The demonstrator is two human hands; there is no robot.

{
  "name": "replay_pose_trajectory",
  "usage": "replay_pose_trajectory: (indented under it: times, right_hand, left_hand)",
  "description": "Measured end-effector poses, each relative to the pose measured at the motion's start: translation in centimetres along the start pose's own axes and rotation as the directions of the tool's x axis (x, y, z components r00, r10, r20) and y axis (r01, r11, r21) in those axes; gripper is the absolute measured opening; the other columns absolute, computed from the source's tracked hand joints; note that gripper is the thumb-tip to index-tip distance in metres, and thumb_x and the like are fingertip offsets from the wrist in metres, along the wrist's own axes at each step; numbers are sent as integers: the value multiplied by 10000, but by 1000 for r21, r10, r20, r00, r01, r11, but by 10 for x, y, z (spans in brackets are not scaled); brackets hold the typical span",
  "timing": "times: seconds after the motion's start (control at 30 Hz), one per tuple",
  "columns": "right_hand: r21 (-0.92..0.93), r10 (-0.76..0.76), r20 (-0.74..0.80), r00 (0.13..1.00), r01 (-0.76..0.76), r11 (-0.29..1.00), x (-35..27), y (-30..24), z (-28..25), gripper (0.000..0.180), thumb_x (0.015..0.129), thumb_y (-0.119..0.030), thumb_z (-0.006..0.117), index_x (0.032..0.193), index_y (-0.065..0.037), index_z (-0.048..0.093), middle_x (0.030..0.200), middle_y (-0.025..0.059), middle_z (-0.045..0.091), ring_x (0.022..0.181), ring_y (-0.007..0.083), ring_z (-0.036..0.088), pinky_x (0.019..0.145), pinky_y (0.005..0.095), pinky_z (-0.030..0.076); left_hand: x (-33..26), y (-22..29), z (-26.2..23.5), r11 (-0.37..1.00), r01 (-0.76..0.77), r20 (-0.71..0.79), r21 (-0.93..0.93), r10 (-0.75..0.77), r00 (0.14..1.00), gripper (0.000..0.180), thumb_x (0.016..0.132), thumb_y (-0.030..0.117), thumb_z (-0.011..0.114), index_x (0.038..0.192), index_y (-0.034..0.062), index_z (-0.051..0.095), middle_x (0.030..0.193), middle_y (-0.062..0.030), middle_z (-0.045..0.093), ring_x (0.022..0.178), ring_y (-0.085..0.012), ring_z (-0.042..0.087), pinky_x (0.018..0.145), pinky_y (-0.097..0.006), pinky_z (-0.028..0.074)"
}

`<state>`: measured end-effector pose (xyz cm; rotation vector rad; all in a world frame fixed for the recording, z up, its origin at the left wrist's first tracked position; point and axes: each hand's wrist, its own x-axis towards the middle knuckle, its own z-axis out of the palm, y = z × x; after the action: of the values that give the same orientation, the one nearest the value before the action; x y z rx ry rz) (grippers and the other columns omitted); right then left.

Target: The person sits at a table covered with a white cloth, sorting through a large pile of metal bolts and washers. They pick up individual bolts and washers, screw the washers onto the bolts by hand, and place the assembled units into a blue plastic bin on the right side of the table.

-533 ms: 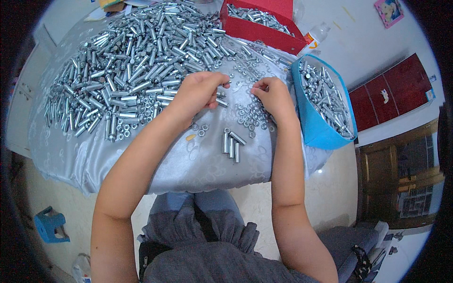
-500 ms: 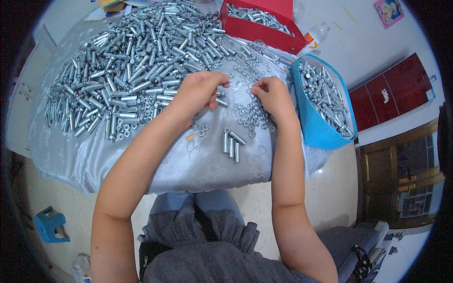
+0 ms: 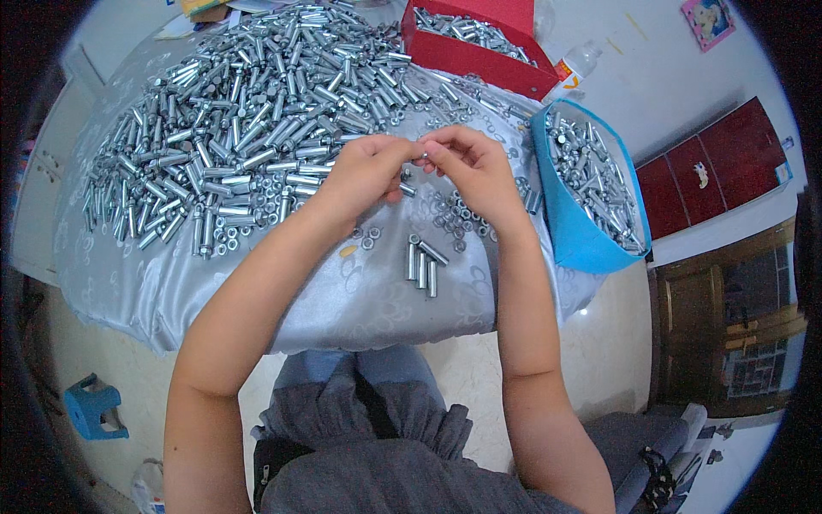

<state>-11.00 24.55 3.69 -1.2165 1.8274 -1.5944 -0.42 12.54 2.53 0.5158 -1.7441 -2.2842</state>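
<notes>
Over the middle of the table, my left hand (image 3: 366, 174) and my right hand (image 3: 476, 174) meet at the fingertips. The left thumb and forefinger pinch a small shiny bolt (image 3: 423, 156), of which only the end shows. My right thumb and fingers close round that same end; anything else they hold is hidden. Under and beside the right hand lie loose hex nuts (image 3: 445, 214). A large heap of silver expansion bolts (image 3: 248, 120) covers the table to the left. Several metal sleeves (image 3: 421, 264) lie together nearer to me.
A blue fabric bin (image 3: 580, 236) full of bolts stands at the right edge. Behind, a red box (image 3: 479, 62) holds more bolts, with a plastic bottle (image 3: 579, 64) next to it. A shiny grey tablecloth (image 3: 342, 300) covers the table. A blue stool (image 3: 94, 407) is on the floor.
My right hand has moved left and up from the small nuts and washers to the left fingertips. The left hand has stayed almost in place.
</notes>
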Motion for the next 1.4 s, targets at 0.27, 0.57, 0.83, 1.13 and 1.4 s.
replay_pose_trajectory:
  times: [0.27,0.57,0.83,1.13,1.4]
  right_hand:
    - [91,-4,-17,1000,6,996,1,-2,-1,159,826,-130,562,919,-8,601,757,32,600,666,68,522,591,195,401]
    - [114,7,-28,1000,-4,993,2,2,5,142,823,-144,572,895,-24,595,762,19,599,659,61,515,586,191,396]
    - [85,3,-48,999,1,996,1,2,6,157,790,-102,609,915,-9,593,814,30,612,725,69,546,633,189,428]
    - [27,53,-5,999,-53,998,-1,0,4,195,762,-68,635,936,7,590,805,26,607,731,63,554,648,181,443]
    - [-524,178,8,984,-148,839,-8,2,-21,224,663,-203,708,737,-10,621,629,57,588,573,105,538,528,243,423]
  left_hand:
    - [0,2,0,987,26,8,-159,-25,1000,172,797,227,551,735,68,532,537,46,348,464,-68,323,456,-236,304]
    - [2,-3,-3,975,65,78,-214,-50,996,181,805,250,533,730,86,537,533,66,336,468,-48,334,488,-217,342]
    - [4,-5,-7,911,114,88,-396,-86,992,142,810,188,539,710,99,492,526,71,315,433,-42,289,461,-220,299]
    - [2,-2,-4,929,143,115,-340,-110,987,151,815,195,547,727,83,498,532,69,316,426,-44,282,447,-214,277]
    - [3,-1,-6,950,135,56,-283,-124,991,191,810,218,546,819,27,537,533,68,289,436,-47,270,452,-217,289]
